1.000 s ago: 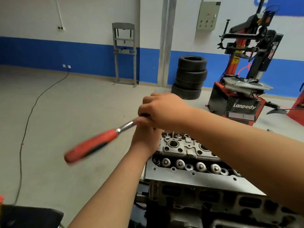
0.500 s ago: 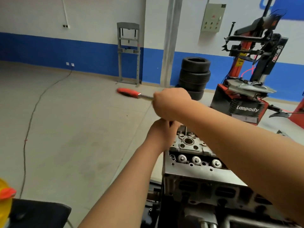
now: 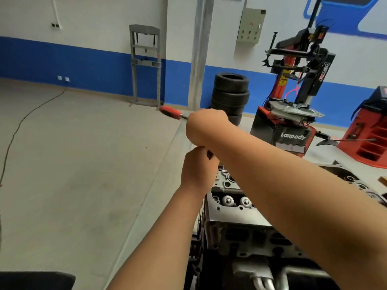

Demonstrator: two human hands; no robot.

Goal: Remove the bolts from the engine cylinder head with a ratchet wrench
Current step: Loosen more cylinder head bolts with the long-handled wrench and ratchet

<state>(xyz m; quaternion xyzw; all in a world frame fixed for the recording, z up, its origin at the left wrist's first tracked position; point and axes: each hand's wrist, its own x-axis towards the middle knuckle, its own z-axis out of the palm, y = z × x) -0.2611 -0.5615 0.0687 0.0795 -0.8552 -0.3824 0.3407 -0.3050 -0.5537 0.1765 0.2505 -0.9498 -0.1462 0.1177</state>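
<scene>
Cylinder head point(image 3: 228, 216): lower centre-right, partly behind both forearms.
Tyre changer point(image 3: 293, 126): upper right, red and black.
Right hand point(image 3: 206, 126): frame centre, clenched round the ratchet wrench point(image 3: 170, 112).
Left hand point(image 3: 198, 167): just below, fingers curled; what they hold is hidden.
Wrench handle: red, blurred, jutting up-left from the fist.

The wall point(image 3: 94, 15) is white above, with a wide blue band point(image 3: 62, 59) along its lower part. The floor point(image 3: 73, 164) is smooth grey concrete. A thin black cable point(image 3: 20, 122) lies on it and runs towards the sockets point(image 3: 62, 78) low on the wall. A grey metal frame point(image 3: 145, 63) stands against the wall, near a grey pillar point(image 3: 199, 49). Just right of the pillar is a stack of tyres point(image 3: 230, 93), and above it a grey control box point(image 3: 250, 26) hangs on the wall. Further right stands a red and black tyre machine point(image 3: 293, 114) marked "Lanpody", and a red cabinet point(image 3: 370, 132) is at the right edge.
</scene>
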